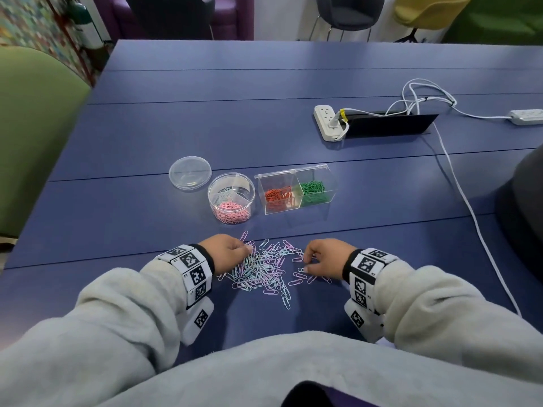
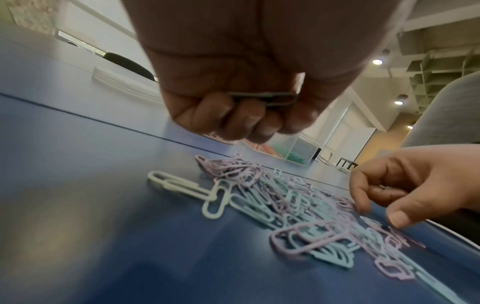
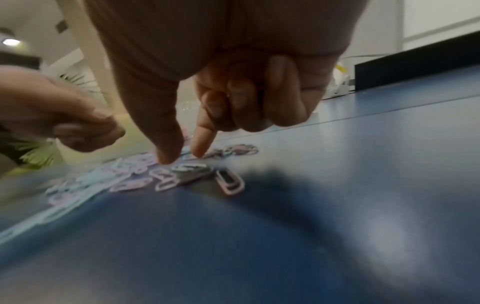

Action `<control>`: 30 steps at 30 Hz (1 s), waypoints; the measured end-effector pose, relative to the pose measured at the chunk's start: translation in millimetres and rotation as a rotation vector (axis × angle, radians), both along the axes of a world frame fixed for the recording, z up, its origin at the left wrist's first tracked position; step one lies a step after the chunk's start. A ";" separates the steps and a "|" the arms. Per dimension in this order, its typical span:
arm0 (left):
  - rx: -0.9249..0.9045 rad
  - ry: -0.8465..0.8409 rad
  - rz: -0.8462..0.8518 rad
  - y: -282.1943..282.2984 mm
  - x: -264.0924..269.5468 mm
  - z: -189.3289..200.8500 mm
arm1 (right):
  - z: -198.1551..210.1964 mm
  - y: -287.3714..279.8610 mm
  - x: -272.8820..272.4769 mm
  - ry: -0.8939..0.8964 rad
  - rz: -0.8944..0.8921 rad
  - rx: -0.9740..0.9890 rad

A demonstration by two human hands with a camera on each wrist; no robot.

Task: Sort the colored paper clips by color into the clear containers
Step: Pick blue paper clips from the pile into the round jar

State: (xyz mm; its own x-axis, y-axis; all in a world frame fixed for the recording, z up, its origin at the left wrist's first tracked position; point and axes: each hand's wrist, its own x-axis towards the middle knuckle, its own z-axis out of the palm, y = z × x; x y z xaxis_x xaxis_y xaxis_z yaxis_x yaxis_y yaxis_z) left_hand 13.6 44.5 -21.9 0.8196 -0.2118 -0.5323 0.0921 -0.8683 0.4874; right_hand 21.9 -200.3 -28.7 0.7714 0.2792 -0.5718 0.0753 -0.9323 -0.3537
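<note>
I am leaning over the blue desk [image 1: 264,118], where the rectangular container [image 1: 296,189] is already holding orange and green clips and the round container [image 1: 232,198] on its left pink ones. Nearer me, the pile of pastel paper clips [image 1: 264,268] is lying loose between my hands. My left hand [image 1: 227,248] is curling round a few clips [image 2: 262,98]; my right hand [image 1: 326,255] is reaching thumb and forefinger down to one. They are light, springy, slippery and likely to snag, so I am pinching each across its loops.
</note>
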 end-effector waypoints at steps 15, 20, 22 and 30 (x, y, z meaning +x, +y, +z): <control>0.186 -0.059 -0.188 -6.2 3.2 1.8 | -3.5 3.5 -4.1 -0.017 0.167 -0.079; 0.211 -0.045 -0.221 -6.1 3.2 -0.4 | 1.3 -7.5 -0.7 -0.067 -0.039 0.065; 0.223 -0.045 -0.238 -5.0 2.6 -1.5 | 4.5 -12.0 1.1 -0.101 -0.089 0.099; 0.234 -0.100 -0.271 -0.3 5.4 -7.1 | -0.6 -19.5 -0.6 -0.154 -0.202 0.144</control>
State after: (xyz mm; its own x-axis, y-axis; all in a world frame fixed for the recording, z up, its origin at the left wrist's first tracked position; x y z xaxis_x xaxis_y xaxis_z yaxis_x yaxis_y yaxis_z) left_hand 19.0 44.2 -29.0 0.8009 -0.3098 -0.5124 -0.1940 -0.9439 0.2674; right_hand 21.3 -219.8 -29.2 0.8945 0.1809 -0.4089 -0.0437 -0.8747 -0.4827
